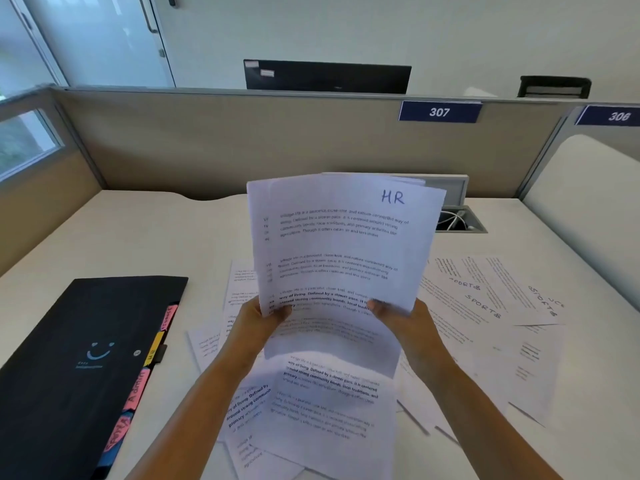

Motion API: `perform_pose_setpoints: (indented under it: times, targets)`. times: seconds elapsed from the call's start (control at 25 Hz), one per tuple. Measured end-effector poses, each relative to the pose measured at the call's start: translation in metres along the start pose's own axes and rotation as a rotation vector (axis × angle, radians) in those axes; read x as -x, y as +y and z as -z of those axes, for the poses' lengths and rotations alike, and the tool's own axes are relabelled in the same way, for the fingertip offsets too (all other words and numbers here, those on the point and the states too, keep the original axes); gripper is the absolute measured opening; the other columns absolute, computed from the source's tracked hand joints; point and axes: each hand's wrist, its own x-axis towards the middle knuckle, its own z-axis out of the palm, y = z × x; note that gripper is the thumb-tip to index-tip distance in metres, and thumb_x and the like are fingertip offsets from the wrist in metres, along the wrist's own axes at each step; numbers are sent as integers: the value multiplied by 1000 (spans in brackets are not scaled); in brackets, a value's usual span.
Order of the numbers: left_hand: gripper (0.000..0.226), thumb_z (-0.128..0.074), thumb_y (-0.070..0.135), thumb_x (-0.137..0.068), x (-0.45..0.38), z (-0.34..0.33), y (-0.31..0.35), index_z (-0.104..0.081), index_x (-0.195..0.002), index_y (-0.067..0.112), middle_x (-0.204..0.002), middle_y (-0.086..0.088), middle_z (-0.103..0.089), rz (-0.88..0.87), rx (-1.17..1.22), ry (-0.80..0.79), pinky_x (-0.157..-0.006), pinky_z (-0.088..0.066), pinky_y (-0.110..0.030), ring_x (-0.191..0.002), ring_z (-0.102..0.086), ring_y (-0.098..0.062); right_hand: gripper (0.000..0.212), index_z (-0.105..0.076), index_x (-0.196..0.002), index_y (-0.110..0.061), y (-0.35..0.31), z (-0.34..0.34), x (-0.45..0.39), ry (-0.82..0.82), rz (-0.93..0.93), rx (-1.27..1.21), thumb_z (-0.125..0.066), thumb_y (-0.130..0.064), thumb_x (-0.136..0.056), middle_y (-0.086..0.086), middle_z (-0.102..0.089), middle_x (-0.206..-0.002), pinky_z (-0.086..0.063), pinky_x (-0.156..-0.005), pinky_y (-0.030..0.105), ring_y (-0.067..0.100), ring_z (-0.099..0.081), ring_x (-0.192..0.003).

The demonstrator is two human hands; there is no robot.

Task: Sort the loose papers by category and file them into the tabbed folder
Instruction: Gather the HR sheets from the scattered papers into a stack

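I hold a small stack of white printed sheets (341, 237) upright above the desk; the front sheet is marked "HR" in blue pen at its top right. My left hand (258, 322) pinches the stack's lower left corner and my right hand (398, 315) pinches its lower right edge. Beneath my hands more loose printed papers (325, 386) lie scattered. To the right lie sheets handwritten "SPORTS" (485, 299). The black tabbed folder (86, 358) lies closed at the left, with pink, yellow and blue tabs along its right edge.
The white desk (138, 237) is bounded by beige partition walls (242, 140) at the back and left. A grey cable box (457, 216) with white cords sits behind the held sheets. Number plates 307 and 306 hang on the partition.
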Motion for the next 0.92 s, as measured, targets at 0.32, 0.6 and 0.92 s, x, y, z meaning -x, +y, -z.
perform_pose_setpoints:
  times: [0.32, 0.6, 0.92]
  targets:
    - [24, -77, 23, -65, 9, -16, 32, -69, -88, 26, -90, 3, -74, -163, 84, 10, -75, -55, -33, -90, -68, -18, 50, -62, -112, -20, -11, 0, 10, -22, 145, 50, -74, -29, -65, 2, -69, -109, -57, -78, 29, 19, -64, -104]
    - [29, -79, 24, -60, 9, -16, 43, -68, -87, 26, -87, 8, -75, -223, 136, -10, -66, -58, -26, -81, -70, -12, 35, -65, -97, -30, -12, 1, 7, -25, 167, 20, -73, -32, -64, 2, -71, -101, -57, -79, 41, 22, -66, -96]
    - [14, -56, 14, -89, 10, -23, -45, -58, -93, 27, -96, 5, -65, 121, -179, -30, -93, -48, -37, -103, -59, -23, 14, -65, -95, -19, 43, 3, 11, -24, -79, 361, -68, -18, -81, 2, -69, -90, -54, -72, 21, 13, -65, -83]
